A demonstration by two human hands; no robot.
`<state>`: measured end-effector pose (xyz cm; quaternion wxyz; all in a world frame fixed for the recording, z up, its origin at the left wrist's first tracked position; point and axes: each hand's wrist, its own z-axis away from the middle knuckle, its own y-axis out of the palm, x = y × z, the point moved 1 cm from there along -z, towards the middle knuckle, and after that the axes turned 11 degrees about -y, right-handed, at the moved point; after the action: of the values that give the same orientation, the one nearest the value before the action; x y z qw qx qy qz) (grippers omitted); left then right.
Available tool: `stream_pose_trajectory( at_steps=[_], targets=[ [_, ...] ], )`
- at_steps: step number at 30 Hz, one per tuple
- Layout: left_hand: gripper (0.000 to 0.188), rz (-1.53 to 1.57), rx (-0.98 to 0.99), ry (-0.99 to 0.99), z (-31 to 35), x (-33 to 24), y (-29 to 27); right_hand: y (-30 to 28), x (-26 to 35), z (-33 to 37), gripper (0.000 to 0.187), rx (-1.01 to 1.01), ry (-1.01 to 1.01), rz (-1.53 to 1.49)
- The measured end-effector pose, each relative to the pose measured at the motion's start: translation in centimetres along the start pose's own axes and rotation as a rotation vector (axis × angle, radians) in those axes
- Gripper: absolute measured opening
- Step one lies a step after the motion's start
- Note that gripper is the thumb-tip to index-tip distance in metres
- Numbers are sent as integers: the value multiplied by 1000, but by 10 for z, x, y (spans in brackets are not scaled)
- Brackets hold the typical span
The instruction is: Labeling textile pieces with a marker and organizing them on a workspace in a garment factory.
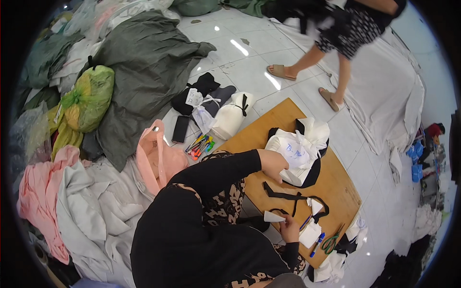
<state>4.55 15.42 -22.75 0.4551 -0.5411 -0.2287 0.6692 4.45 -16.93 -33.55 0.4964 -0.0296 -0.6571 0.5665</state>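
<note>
My left hand (274, 165) is at the left edge of a bundle of white fabric pieces (307, 174) on a low wooden board. Its fingers curl against that edge, their tips partly hidden. On the bundle lies a white slip with blue handwriting (294, 152); black cloth shows beneath and behind. Nearer to me, my right hand (289, 229) is closed on a small white piece (273, 217), paper or cloth. Between the hands lie black fabric strips (282, 194). Beside the right hand are a stack of white slips (310, 234), a blue marker (317, 245) and green-handled scissors (330, 244).
The wooden board (288, 115) stands on a tiled floor. Left of it are colored pens (200, 146), a phone (180, 129), tied fabric rolls (234, 115) and a pink bag (158, 161). Cloth heaps and sacks (144, 62) fill the left. Another person (353, 33) walks at upper right.
</note>
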Motion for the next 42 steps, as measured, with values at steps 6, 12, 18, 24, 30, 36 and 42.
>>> stream_pose_trajectory(
  at_steps=[6, 12, 18, 24, 30, 36, 42],
  targets=[
    [57, 56, -108, 33, -7, 11, -11, -137, -9, -38, 20, -544, -171, -233],
    [56, 125, -87, 41, -1, 4, -13, -162, -25, -91, 26, -663, -32, 118],
    [52, 195, -221, -54, -14, 10, -7, -23, -108, -116, 51, -136, -12, 592],
    [52, 157, -620, -195, -70, 50, 1, -81, -200, -124, 20, -379, 201, 541],
    [53, 256, -585, -403, -90, 82, 4, -138, -97, -140, 35, -265, -9, 430],
    [20, 356, -617, -242, -126, 76, 8, -74, 60, -193, 53, -328, -566, 471],
    [19, 223, -523, -339, -101, 81, 0, -50, -6, -121, 20, 349, -316, 854]
  ],
)
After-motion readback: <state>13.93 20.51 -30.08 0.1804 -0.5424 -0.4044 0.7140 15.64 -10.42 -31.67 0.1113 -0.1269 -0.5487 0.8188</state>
